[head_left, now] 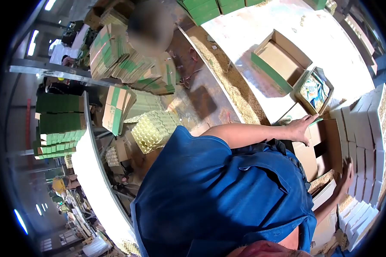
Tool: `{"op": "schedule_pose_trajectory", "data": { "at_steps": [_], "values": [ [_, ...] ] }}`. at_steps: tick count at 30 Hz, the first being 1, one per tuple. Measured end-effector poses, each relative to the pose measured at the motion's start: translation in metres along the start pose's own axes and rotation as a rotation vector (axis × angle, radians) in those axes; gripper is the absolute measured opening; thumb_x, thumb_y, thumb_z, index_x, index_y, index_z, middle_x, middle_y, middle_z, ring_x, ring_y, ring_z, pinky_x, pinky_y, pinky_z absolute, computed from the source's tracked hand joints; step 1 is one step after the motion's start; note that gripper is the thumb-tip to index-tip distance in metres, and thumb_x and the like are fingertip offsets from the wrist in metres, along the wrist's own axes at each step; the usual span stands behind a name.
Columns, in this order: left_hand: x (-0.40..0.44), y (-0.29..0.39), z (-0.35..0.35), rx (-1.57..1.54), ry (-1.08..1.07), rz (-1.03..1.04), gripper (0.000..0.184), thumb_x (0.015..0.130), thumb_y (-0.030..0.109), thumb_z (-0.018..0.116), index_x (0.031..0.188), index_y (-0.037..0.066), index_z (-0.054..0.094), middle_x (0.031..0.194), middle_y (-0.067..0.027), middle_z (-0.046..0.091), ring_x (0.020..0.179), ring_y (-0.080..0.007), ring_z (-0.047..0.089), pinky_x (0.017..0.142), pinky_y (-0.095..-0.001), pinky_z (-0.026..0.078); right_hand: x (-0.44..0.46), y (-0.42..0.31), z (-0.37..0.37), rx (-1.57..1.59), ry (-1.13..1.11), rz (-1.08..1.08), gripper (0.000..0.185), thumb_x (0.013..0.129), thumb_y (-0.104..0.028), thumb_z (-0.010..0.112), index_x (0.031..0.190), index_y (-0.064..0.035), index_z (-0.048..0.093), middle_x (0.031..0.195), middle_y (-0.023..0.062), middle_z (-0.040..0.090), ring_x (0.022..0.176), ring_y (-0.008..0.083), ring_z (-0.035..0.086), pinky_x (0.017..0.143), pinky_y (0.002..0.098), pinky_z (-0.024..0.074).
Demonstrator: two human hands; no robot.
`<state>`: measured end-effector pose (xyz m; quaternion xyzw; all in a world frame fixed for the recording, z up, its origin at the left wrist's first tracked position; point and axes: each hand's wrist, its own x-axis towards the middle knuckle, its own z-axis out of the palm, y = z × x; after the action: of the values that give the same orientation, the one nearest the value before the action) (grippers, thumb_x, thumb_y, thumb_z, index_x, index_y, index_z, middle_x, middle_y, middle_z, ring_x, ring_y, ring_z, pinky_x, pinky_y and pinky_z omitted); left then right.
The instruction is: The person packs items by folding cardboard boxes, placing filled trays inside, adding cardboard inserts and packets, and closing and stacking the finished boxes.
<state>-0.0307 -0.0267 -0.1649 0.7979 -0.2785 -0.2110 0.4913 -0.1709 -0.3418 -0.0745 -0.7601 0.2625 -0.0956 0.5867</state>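
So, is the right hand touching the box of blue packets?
Apart: the head view shows an open carton between the right hand and the box of blue packets.

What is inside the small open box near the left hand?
Inside the small box, blue and white packaging shows; anything underneath it is covered, so I cannot tell.

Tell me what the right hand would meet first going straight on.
The right hand would probably meet the white stack first. Depth is unclear, though: the box has a wall close beside the fingers that might catch them sooner.
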Motion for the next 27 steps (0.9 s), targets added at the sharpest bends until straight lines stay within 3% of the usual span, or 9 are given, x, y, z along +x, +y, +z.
{"op": "schedule_pose_trajectory", "data": {
  "at_steps": [2, 5, 8, 9, 11, 16, 21, 25, 27],
  "values": [
    [-0.002, 0.003, -0.003, -0.004, 0.007, 0.017, 0.132, 0.055, 0.030, 0.090, 0.154, 0.011, 0.006, 0.153, -0.0243, 0.023, 0.136, -0.0394, 0.036, 0.109, -0.0438, 0.040, 0.006, 0.029, 0.014, -0.516, -0.025, -0.228, 0.039, 0.099, -0.027, 0.056, 0.124, 0.0030, 0.063, 0.123, 0.0141, 0.065, 0.113, 0.0202, 0.059, 0.100, 0.0319, 0.0437],
    [-0.004, 0.008, -0.004, 0.020, 0.005, -0.006, 0.134, 0.055, 0.029, 0.091, 0.155, 0.018, 0.003, 0.155, -0.0246, 0.019, 0.139, -0.0394, 0.033, 0.110, -0.0448, 0.038, -0.050, 0.026, 0.058, -0.355, -0.049, -0.200, 0.037, 0.098, -0.018, 0.057, 0.126, 0.0045, 0.060, 0.130, 0.0154, 0.061, 0.122, 0.0248, 0.056, 0.105, 0.0354, 0.0397],
    [0.000, -0.001, 0.002, 0.037, -0.009, 0.110, 0.108, 0.058, 0.036, 0.089, 0.149, 0.014, 0.036, 0.153, -0.0220, 0.030, 0.135, -0.0366, 0.041, 0.110, -0.0436, 0.039, -0.096, 0.089, 0.089, -0.708, -0.038, -0.534, 0.036, 0.095, -0.009, 0.054, 0.129, 0.0004, 0.059, 0.144, 0.0132, 0.049, 0.141, 0.0288, 0.035, 0.112, 0.0405, 0.0321],
    [0.001, -0.004, 0.004, 0.043, -0.007, 0.108, 0.108, 0.058, 0.036, 0.089, 0.149, 0.014, 0.036, 0.153, -0.0220, 0.030, 0.135, -0.0366, 0.041, 0.110, -0.0436, 0.039, -0.108, 0.085, 0.095, -0.639, 0.023, -0.587, 0.037, 0.095, -0.007, 0.052, 0.130, 0.0012, 0.057, 0.142, 0.0125, 0.052, 0.136, 0.0285, 0.043, 0.111, 0.0401, 0.0343],
    [0.002, -0.006, 0.007, 0.031, 0.034, 0.180, 0.103, 0.058, 0.036, 0.089, 0.146, 0.012, 0.041, 0.149, -0.0231, 0.038, 0.132, -0.0366, 0.045, 0.109, -0.0411, 0.040, -0.114, 0.065, 0.077, -0.200, 0.035, -0.125, 0.038, 0.095, -0.003, 0.051, 0.133, 0.0013, 0.055, 0.140, 0.0130, 0.054, 0.129, 0.0262, 0.050, 0.110, 0.0378, 0.0359],
    [-0.001, 0.000, -0.005, 0.155, 0.034, 0.234, 0.079, 0.073, 0.038, 0.079, 0.141, 0.012, 0.049, 0.141, -0.0255, 0.047, 0.125, -0.0393, 0.051, 0.106, -0.0414, 0.042, -0.115, 0.130, 0.023, -0.147, 0.282, 0.059, 0.058, 0.088, 0.010, 0.053, 0.143, -0.0059, 0.047, 0.137, 0.0185, 0.054, 0.122, 0.0251, 0.053, 0.101, 0.0330, 0.0436],
    [-0.001, 0.008, -0.006, 0.222, -0.022, 0.167, 0.067, 0.073, 0.043, 0.078, 0.133, 0.020, 0.059, 0.139, -0.0248, 0.050, 0.121, -0.0399, 0.054, 0.103, -0.0415, 0.043, -0.136, 0.146, 0.078, -0.295, 0.023, -0.084, 0.070, 0.079, -0.007, 0.072, 0.144, -0.0085, 0.044, 0.130, 0.0185, 0.058, 0.115, 0.0265, 0.057, 0.097, 0.0354, 0.0454],
    [0.019, 0.004, -0.024, 0.195, 0.006, 0.306, 0.052, 0.074, 0.032, 0.079, 0.118, 0.007, 0.067, 0.112, -0.0210, 0.061, 0.093, -0.0340, 0.061, 0.083, -0.0408, 0.048, -0.134, 0.108, 0.102, -0.138, 0.149, -0.165, 0.075, 0.074, -0.017, 0.081, 0.141, -0.0088, 0.048, 0.125, 0.0177, 0.062, 0.111, 0.0276, 0.060, 0.095, 0.0362, 0.0459],
    [0.041, 0.018, -0.048, 0.107, -0.084, 0.154, 0.039, 0.082, 0.028, 0.075, 0.116, 0.008, 0.070, 0.133, -0.0184, 0.056, 0.108, -0.0257, 0.062, 0.094, -0.0347, 0.049, -0.127, 0.054, 0.087, -0.306, 0.271, -0.134, 0.061, 0.080, -0.033, 0.077, 0.132, -0.0089, 0.056, 0.113, 0.0173, 0.068, 0.105, 0.0323, 0.064, 0.089, 0.0387, 0.0484]
  ]
}}
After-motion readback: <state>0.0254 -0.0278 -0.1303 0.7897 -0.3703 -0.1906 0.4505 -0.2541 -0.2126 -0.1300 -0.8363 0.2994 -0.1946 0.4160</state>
